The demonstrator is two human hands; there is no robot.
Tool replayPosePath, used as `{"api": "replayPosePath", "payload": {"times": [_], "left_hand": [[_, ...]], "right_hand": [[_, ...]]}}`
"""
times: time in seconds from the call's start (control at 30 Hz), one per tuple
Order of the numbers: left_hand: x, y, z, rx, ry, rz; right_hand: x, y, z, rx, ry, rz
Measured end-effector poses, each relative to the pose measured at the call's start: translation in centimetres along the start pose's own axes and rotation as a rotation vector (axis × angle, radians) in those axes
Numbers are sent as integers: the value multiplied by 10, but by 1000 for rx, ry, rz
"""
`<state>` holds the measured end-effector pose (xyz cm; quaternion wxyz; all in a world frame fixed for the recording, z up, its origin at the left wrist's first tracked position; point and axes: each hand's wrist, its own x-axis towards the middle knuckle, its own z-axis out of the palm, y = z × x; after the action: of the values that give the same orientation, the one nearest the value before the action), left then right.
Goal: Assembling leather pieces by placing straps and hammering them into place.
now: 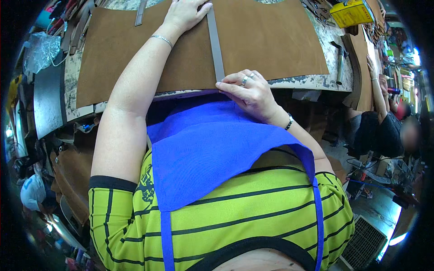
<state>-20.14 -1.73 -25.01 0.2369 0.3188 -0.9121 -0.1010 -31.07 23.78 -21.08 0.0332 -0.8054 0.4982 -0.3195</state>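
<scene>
A large piece of brown leather (266,40) lies spread over the worktable. A narrow flat grey strip (214,43) runs down its middle to the near edge. My left hand (187,13) rests on the leather by the strip's far part, thumb stretched out against it; the upper frame edge cuts off some fingers. At the near edge, the thumb and forefinger of my right hand (251,92) pinch the strip's lower end. A second short grey strip (141,12) lies on the leather to the left of my left hand.
The worktable's worn, speckled edge (312,82) shows in front. On the right lie a dark-handled hammer-like tool (339,63), a yellow tin (352,13) and more brown leather (359,67). Another person (379,131) works beyond. Clear plastic (40,52) sits at the left.
</scene>
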Motion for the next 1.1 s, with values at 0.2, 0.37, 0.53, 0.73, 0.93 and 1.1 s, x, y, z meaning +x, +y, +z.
{"api": "replayPosePath", "payload": {"times": [0.2, 0.37, 0.53, 0.73, 0.93, 1.1], "left_hand": [[6, -5, -2, 4, 18, 38], [5, -21, 13, 84, 95, 66], [0, -8, 14, 99, -7, 105], [1, 4, 8, 155, -111, 51], [3, 2, 8, 254, -80, 28], [4, 4, 7, 296, -96, 31]], "right_hand": [[-1, 4, 7, -52, -51, 42], [14, -5, -9, -10, -81, 83], [33, 1, 7, -112, -169, 199], [22, 11, 35, -245, -309, 241], [26, 13, 36, -239, -310, 238], [25, 12, 37, -232, -314, 239]]}}
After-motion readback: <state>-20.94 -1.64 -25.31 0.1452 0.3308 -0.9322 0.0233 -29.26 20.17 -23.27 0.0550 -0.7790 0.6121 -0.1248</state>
